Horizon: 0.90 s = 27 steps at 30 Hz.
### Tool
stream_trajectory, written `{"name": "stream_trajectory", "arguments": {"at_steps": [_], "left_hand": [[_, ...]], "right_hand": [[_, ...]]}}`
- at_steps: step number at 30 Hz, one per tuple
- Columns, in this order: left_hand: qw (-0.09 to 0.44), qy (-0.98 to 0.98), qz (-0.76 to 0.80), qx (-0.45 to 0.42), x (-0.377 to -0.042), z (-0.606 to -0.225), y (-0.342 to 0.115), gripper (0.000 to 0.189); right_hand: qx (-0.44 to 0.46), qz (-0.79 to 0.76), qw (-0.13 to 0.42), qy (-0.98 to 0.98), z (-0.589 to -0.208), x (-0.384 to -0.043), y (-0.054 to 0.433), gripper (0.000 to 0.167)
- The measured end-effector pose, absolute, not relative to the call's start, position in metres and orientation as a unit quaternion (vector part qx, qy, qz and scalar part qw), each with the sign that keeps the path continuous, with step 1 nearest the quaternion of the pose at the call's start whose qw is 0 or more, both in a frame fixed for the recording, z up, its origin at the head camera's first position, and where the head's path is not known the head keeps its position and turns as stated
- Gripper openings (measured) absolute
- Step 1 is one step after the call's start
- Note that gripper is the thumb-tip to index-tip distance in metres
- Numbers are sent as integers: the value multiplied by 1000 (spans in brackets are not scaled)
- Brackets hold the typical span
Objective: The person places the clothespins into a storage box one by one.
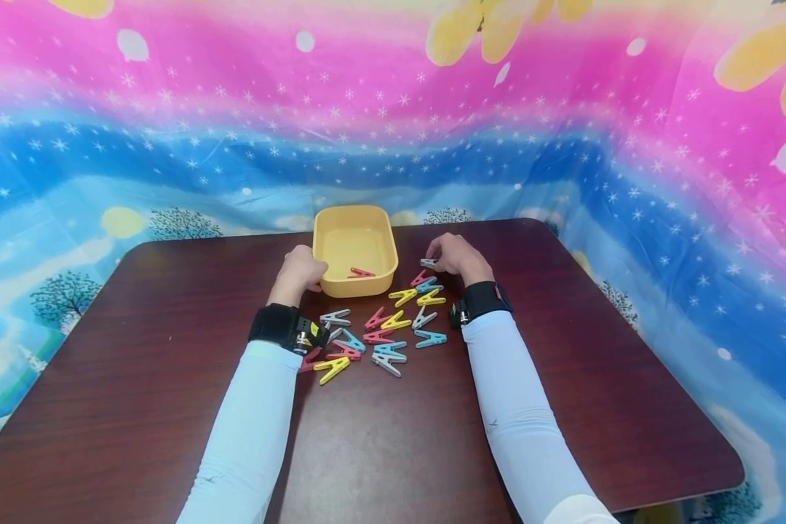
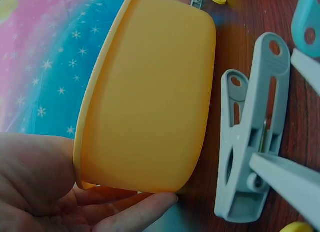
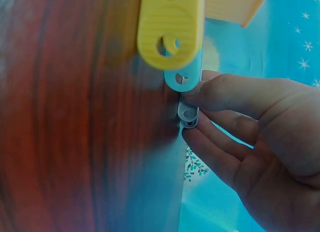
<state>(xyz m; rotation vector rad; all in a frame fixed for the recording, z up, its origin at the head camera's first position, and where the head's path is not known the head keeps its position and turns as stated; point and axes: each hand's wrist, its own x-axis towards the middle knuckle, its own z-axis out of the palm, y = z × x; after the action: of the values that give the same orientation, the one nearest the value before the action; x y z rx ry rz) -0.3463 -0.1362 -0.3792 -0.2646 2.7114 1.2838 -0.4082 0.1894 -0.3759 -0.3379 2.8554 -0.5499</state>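
Note:
My left hand (image 1: 299,270) holds the near left side of a yellow plastic tub (image 1: 356,288). In the left wrist view its fingers (image 2: 135,212) lie against the tub's end wall. A red clothespin (image 1: 362,273) lies inside the tub. To the tub's right, my right hand (image 1: 457,257) pinches a grey clothespin (image 1: 429,263) between thumb and fingers, close to the tabletop in the right wrist view. Just in front of that hand lie a red clothespin (image 1: 422,279), a blue clothespin (image 1: 430,287) and a yellow clothespin (image 1: 430,298).
Several more clothespins in red, yellow, blue and grey, such as a yellow one (image 1: 332,370) and a grey one (image 1: 335,317), are scattered between the forearms. The dark brown table (image 1: 393,451) has rounded corners. Patterned cloth (image 1: 393,116) hangs around its back and sides.

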Motion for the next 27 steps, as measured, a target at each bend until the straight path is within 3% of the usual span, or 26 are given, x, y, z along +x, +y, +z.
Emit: {"name": "stream_trajectory", "arguments": {"at_steps": [9,17,27], "left_hand": [[76,901,415,-99,-346,-376,-134,40],[71,903,412,-101,-344,-376,-133,42],[69,905,409,-98,-344,-376,-133,42]], "right_hand": [[-97,-202,92,970,-374,-406,190,29],[-73,-253,34,964,-354,-403,180,33],[-157,-260,-26,953,-319,-384,134,30]]}}
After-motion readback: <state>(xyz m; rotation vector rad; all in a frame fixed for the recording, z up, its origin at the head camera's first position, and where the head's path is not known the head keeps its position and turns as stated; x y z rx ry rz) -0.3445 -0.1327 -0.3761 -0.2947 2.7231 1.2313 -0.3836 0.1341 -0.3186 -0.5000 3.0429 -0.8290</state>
